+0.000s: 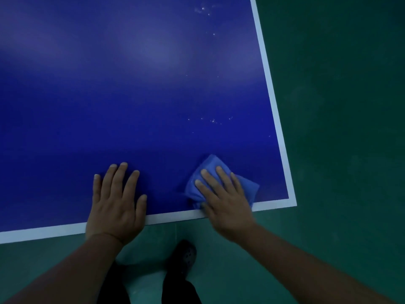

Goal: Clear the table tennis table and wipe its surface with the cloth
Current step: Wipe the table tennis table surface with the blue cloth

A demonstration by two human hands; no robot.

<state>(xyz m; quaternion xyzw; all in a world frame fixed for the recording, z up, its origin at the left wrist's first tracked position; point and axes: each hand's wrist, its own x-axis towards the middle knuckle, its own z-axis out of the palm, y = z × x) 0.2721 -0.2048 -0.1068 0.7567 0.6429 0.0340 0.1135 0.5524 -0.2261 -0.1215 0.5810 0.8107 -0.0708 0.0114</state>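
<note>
A: Right hand [225, 202]?

B: Flat on the cloth [221, 183]; fingers straight and slightly spread, pressing down, not curled round anything; thumb side at the near edge of the cloth, just over the white border line [175, 215].

A: And the cloth?

B: Blue, folded, bunched a little; lying on the table [131, 95] under those fingers, near the table's near right corner; one fold poking out beyond the fingertips, another out to the right of the knuckles; touching the white line at its near edge.

A: Left hand [116, 200]?

B: Bare, flat on the blue surface, well to the left of the cloth hand; fingers straight and fanned apart, holding nothing; heel of the palm lying across the white line at the table's near edge.

A: Anything beyond the pressing fingers?

B: Small white specks [213, 121] on the blue surface, farther out from the cloth; more specks [202, 8] much farther away, close to the right border line.

A: Below the wrists?

B: Green floor [339, 106]; a dark shoe [186, 255] between the two forearms, nearer the cloth hand; dark trousers [179, 290] at the bottom.
</note>
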